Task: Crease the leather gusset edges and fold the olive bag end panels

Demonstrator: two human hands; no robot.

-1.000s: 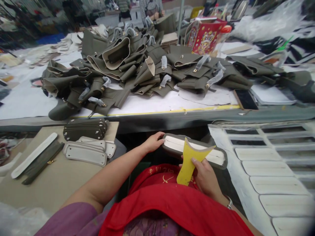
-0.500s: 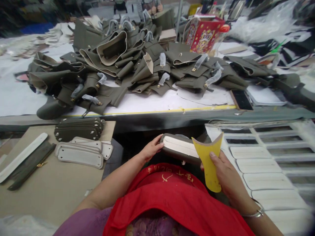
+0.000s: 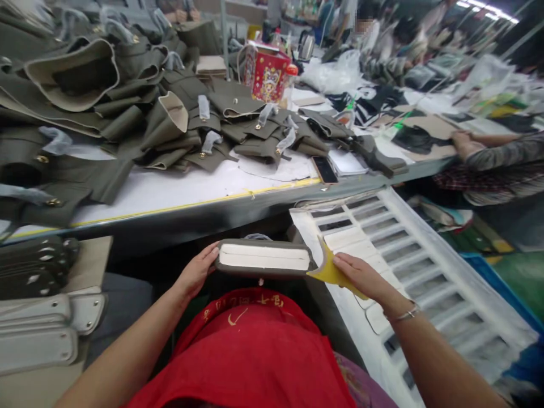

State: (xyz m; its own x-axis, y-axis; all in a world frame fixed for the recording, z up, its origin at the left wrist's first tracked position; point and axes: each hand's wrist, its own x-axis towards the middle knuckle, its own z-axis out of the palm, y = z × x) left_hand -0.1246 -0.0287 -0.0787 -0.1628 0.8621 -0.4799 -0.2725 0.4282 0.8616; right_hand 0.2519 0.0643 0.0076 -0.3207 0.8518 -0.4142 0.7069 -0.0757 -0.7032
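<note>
My left hand grips the left end of a dark olive bag in front of my red apron. The bag's narrow base faces up and shows a long white panel with a line along its middle. In my right hand is a yellow scraper with a curved-in front edge. The scraper lies tilted against the bag's right end, its lower corner meeting the bag's edge. Some right-hand fingers are hidden behind the scraper.
On the bench ahead lie many olive bags and a phone. White slats with pale panels stand at right. Bone-white and olive strips lie at left. Another person's arm rests on the bench at far right.
The view has swung to the right. The scraper has turned from upright to nearly flat, its curved edge now at the bag's right end. The bag now sits more level.
</note>
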